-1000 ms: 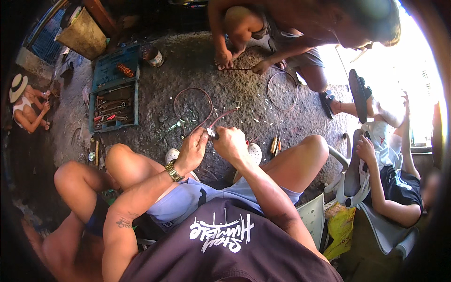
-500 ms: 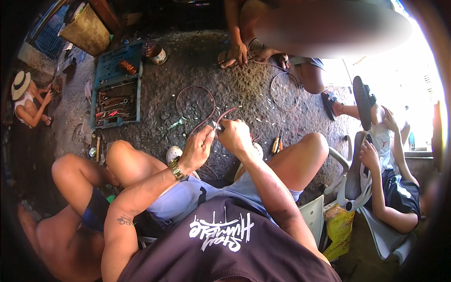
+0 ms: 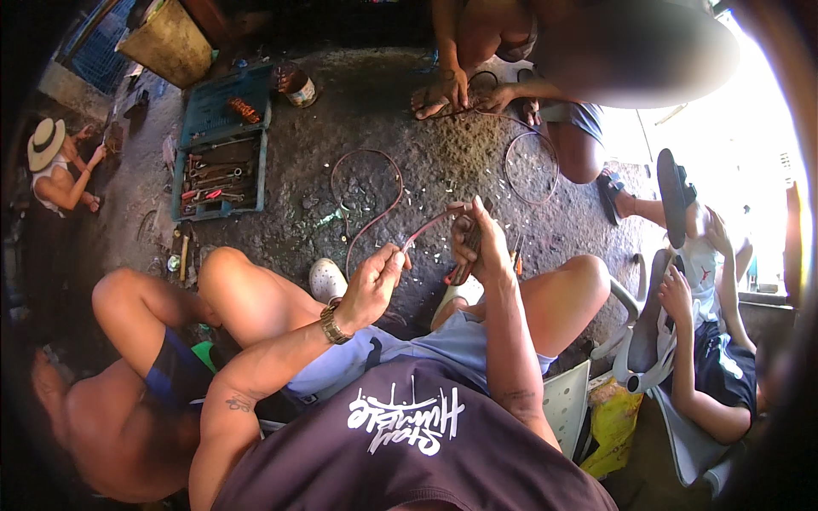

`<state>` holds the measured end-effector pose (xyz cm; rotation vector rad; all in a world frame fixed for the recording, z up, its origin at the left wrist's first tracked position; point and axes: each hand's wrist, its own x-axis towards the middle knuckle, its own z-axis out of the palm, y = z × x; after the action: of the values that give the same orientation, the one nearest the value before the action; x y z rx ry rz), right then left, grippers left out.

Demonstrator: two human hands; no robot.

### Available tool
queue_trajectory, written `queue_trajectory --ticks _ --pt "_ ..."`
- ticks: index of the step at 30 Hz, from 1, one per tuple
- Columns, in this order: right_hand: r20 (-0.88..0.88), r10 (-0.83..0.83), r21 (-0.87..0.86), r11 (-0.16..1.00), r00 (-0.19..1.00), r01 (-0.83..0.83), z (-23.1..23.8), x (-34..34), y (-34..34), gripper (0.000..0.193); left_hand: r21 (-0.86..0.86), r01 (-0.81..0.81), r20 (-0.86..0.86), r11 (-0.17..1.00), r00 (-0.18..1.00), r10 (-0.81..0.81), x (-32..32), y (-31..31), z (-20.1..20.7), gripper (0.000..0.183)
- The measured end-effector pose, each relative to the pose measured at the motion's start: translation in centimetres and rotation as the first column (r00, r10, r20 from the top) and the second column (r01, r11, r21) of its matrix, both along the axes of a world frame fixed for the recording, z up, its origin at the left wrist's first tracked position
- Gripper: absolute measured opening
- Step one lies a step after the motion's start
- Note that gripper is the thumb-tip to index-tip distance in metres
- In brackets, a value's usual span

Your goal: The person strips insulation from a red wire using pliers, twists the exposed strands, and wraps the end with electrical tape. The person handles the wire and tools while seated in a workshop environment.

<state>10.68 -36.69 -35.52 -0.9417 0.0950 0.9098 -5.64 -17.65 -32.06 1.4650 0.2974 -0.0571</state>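
Observation:
A reddish-brown wire [image 3: 436, 219] bends in a short arc between my two hands. My left hand [image 3: 375, 287] pinches it between thumb and fingers. My right hand [image 3: 487, 249] is closed around pliers [image 3: 460, 274] with a red handle, partly hidden by the fingers; the wire's far end meets its raised thumb and forefinger. Beyond my left hand a long loop of wire [image 3: 400, 183] lies on the ground. A crouching person's hand [image 3: 460, 89] at the far side holds a dark cord beside another wire loop [image 3: 509, 170].
An open blue toolbox [image 3: 200, 111] with wrenches lies at the far left, beside a tin can [image 3: 298, 89]. A hammer [image 3: 184, 255] lies near my left knee. Screwdrivers [image 3: 518, 247] rest by my right hand. A person sits at right with a grey plastic chair [image 3: 673, 409].
My hands have moved apart. The right hand has gone right and turned, with the pliers tipped back in the palm; the wire now spans the gap.

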Motion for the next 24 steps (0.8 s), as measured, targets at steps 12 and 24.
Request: queue_trajectory --ticks 12,24 --pt "0.429 0.165 -0.363 0.932 0.888 0.002 6.0 -0.5 4.2 0.036 -0.617 0.021 -0.073 0.786 0.994 -0.084 2.6 0.8 1.3 0.041" --pt "-0.303 0.202 0.033 0.979 0.931 -0.201 1.0 0.3 6.0 0.039 -0.499 0.17 -0.071 0.85 0.969 -0.236 2.8 1.9 1.0 0.029"
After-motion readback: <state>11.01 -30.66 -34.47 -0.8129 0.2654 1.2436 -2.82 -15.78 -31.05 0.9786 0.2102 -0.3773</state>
